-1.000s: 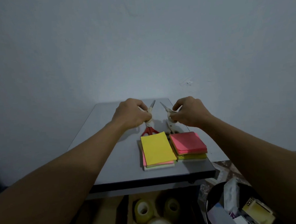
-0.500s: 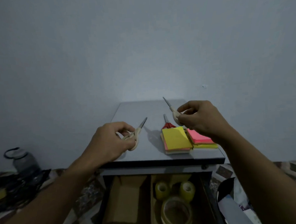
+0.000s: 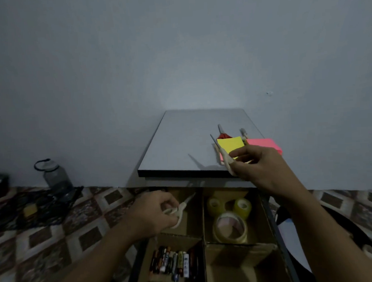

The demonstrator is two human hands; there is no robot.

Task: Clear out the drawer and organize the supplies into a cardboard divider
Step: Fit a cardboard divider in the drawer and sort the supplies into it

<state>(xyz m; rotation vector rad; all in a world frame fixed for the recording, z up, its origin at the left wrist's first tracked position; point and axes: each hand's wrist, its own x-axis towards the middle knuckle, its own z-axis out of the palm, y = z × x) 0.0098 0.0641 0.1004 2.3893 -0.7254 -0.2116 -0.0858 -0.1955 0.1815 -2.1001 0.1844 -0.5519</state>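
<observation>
My left hand [image 3: 152,213] grips cream-handled scissors [image 3: 180,209] over the back left compartment of the cardboard divider [image 3: 204,237] in the open drawer. My right hand [image 3: 262,169] holds a second pair of cream scissors [image 3: 223,156] above the tabletop's front edge, blades pointing up and left. On the grey tabletop [image 3: 187,140] lie a yellow sticky-note pad [image 3: 230,146], a pink pad [image 3: 265,145], red-handled scissors [image 3: 223,134] and another cream pair [image 3: 244,133]. Tape rolls [image 3: 229,224] fill the back right compartment and several batteries [image 3: 174,262] the front left one.
A dark water bottle [image 3: 55,175] stands on the patterned floor at the left, beside a dark heap of items [image 3: 33,209]. A dark bin [image 3: 358,239] sits on the floor right of the drawer. A plain wall rises behind the table.
My left hand has come down from the tabletop with its scissors into the drawer's back left compartment. My right hand has drawn back toward the table's front edge. The view has tilted down.
</observation>
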